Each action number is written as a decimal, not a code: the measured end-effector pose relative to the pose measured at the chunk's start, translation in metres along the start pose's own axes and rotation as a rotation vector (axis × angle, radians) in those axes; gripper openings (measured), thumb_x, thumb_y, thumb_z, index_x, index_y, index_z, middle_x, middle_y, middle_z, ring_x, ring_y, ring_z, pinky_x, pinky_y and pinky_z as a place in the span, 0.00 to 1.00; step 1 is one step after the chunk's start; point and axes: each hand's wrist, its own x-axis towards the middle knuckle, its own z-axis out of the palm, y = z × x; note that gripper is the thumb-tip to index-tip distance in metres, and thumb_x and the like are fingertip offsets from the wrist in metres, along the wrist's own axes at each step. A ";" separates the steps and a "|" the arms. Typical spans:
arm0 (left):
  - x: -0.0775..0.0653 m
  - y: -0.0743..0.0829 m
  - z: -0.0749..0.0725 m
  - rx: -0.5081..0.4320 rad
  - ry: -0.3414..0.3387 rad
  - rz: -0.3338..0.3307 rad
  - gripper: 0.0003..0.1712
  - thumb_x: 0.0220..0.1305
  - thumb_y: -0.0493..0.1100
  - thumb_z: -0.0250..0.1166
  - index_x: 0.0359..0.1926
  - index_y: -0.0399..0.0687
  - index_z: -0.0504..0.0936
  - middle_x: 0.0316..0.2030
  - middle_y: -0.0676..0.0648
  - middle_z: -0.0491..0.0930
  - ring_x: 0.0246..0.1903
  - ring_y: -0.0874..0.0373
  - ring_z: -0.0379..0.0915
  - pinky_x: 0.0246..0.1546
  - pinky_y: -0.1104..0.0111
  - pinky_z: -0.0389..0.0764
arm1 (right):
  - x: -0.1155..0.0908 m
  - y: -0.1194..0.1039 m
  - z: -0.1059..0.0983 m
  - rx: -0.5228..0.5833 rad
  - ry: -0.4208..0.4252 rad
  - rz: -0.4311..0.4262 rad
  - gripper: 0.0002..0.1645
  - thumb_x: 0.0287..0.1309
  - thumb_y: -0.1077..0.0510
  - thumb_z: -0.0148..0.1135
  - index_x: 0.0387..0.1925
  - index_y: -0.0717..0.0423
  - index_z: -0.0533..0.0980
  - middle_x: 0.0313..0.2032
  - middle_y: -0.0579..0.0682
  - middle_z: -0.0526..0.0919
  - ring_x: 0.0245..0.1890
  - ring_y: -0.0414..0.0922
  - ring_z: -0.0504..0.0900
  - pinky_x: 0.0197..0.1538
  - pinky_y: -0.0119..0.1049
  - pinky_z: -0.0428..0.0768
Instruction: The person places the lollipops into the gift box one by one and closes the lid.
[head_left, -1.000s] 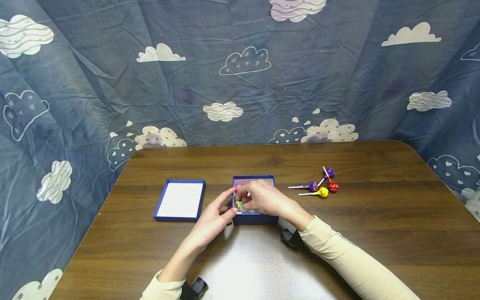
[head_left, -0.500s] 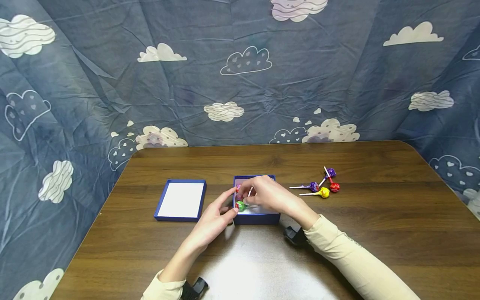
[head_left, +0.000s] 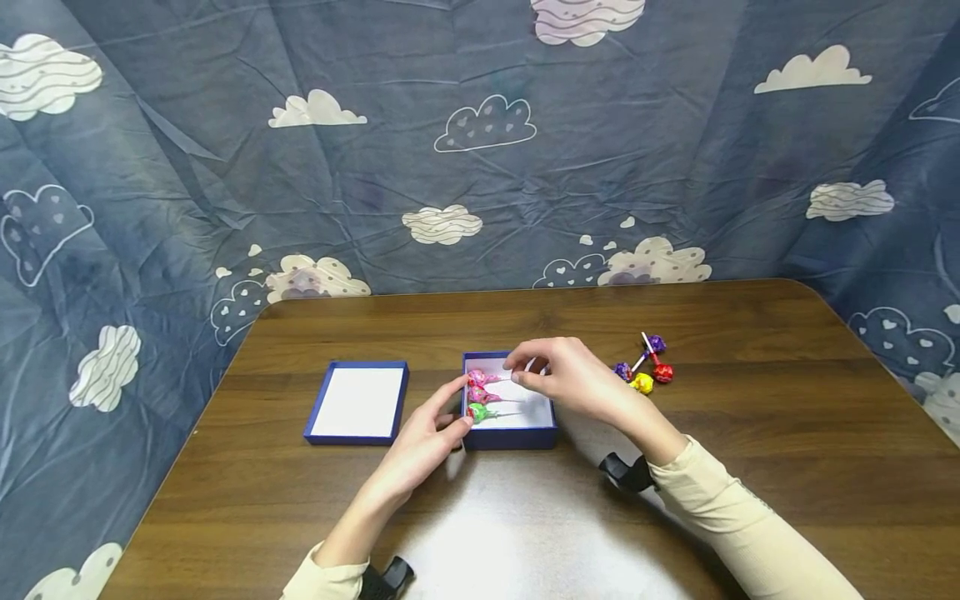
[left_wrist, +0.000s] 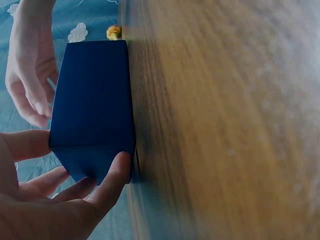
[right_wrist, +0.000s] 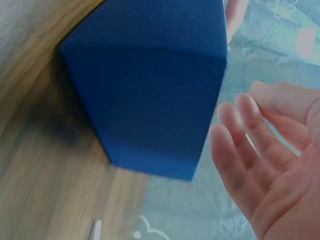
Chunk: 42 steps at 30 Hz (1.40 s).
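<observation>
Well, a big blue cloth (head_left: 600,150) with pale clouds is hanging in front of you. Below it, your brown table (head_left: 247,500) is shining on the side near you. Your cream sleeves (head_left: 757,533) are reaching in over the table. Near the middle, a blue box (head_left: 510,439) is sitting with its white inside showing. To its left, a flat blue lid (head_left: 356,404) is lying by itself (its white side is facing up).

Your left hand (head_left: 423,437) is touching the left end of the box, with the thumb and fingers spreading wide. Your right hand (head_left: 566,379) is floating over the right part of the box, fingers bending softly, fingertips close together, holding nothing.

Inside the box, two pink lollipops (head_left: 478,394) and a green lollipop (head_left: 477,412) are lying side by side. Their heads are resting by the left wall, and their sticks are pointing right. Right of the box, two purple lollipops (head_left: 656,343), a yellow lollipop (head_left: 642,383) and a red lollipop (head_left: 663,373) are lying bunched up.
</observation>
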 end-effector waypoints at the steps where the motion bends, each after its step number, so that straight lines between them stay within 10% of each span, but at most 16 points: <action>1: 0.000 0.000 0.000 -0.005 -0.001 -0.001 0.34 0.63 0.34 0.56 0.69 0.52 0.59 0.50 0.32 0.73 0.45 0.44 0.73 0.45 0.51 0.75 | -0.003 0.001 -0.003 0.006 0.010 0.006 0.06 0.56 0.57 0.64 0.37 0.46 0.82 0.33 0.36 0.81 0.30 0.36 0.79 0.33 0.33 0.77; 15: -0.002 0.001 0.000 -0.008 0.007 -0.007 0.34 0.63 0.33 0.56 0.69 0.51 0.60 0.49 0.32 0.73 0.42 0.45 0.73 0.43 0.50 0.75 | -0.040 0.037 -0.036 0.092 0.064 0.109 0.06 0.58 0.60 0.62 0.37 0.47 0.81 0.34 0.44 0.83 0.31 0.43 0.81 0.34 0.35 0.79; 42: 0.000 -0.001 0.000 -0.006 0.002 -0.005 0.34 0.63 0.33 0.55 0.69 0.52 0.59 0.52 0.33 0.72 0.45 0.47 0.73 0.44 0.51 0.75 | -0.087 0.099 -0.063 -0.184 0.069 0.105 0.14 0.48 0.69 0.65 0.33 0.48 0.82 0.34 0.41 0.83 0.34 0.41 0.78 0.38 0.41 0.76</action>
